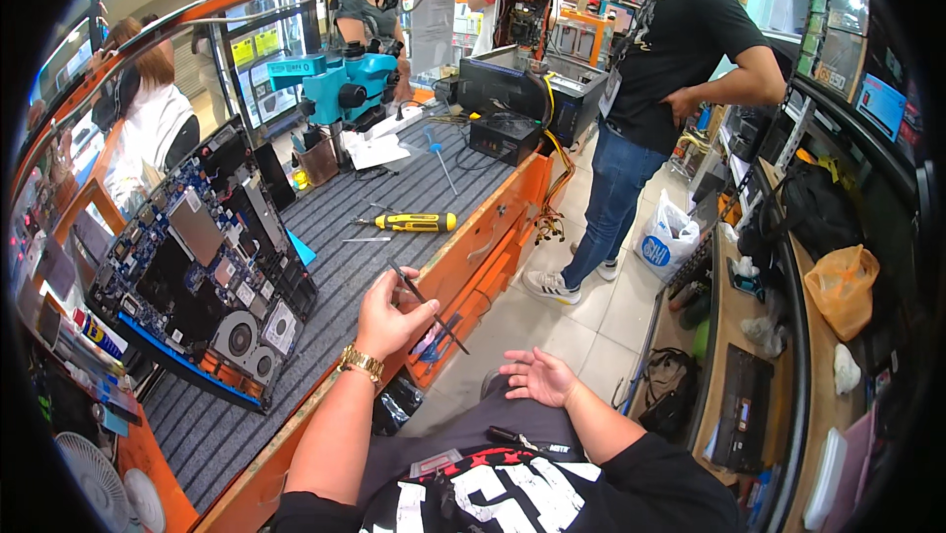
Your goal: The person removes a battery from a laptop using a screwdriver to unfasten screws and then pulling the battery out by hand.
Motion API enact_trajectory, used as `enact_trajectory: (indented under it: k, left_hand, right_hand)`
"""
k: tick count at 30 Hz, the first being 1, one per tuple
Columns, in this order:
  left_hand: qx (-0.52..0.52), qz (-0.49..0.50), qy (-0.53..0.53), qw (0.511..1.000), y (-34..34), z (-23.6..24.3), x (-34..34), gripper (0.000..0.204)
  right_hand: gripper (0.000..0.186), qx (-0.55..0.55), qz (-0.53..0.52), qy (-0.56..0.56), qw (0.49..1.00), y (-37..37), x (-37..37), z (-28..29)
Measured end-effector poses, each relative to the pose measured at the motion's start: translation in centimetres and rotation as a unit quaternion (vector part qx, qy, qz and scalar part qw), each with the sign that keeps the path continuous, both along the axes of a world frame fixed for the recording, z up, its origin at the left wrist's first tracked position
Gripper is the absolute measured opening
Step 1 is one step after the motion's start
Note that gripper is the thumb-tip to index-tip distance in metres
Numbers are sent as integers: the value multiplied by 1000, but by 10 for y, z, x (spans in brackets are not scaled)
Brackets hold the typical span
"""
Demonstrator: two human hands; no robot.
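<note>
**Grey mat, open laptop, tweezers up**

Grey ribbed matting [394, 208] covers the orange bench [493, 228] along my left. On it lies the biggest item, an opened laptop [197, 277], bottom cover off, with board, heat pipes and twin fans exposed; I judge disassembly done and the inner work and reassembly pending. A standing person [670, 70] waits in the aisle. Farther back sits a teal microscope [340, 85], then a yellow-handled screwdriver [409, 223] lying untouched mid-mat. My left hand [389, 321] is closed around thin black tweezers [426, 304], held over the bench edge, apart from the laptop. My right hand [540, 377] rests open, palm up, on my lap, holding nothing.
</note>
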State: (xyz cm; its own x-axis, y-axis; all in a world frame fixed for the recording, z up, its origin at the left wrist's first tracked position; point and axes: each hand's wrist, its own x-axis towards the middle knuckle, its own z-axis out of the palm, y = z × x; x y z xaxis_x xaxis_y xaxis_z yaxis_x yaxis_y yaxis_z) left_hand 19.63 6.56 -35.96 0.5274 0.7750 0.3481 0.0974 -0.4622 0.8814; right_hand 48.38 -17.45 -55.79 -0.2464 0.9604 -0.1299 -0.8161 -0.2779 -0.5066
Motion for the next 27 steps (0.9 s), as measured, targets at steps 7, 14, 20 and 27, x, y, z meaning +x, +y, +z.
enact_trajectory:
  k: [7,14,20,27]
  left_hand:
    - [19,5,28,999,2,-1,-2,57]
    - [18,0,20,1000,4,-4,-1,58]
    - [13,4,4,1000,3,-3,0,56]
    - [34,9,19,999,5,-4,1,56]
  right_hand:
    - [68,13,5,14,1000,-1,-1,-1]
    - [68,1,3,-1,1000,0,-2,1]
    - [68,-10,0,-7,1000,0,-2,3]
    - [69,-2,-1,-3,1000,0,-3,0]
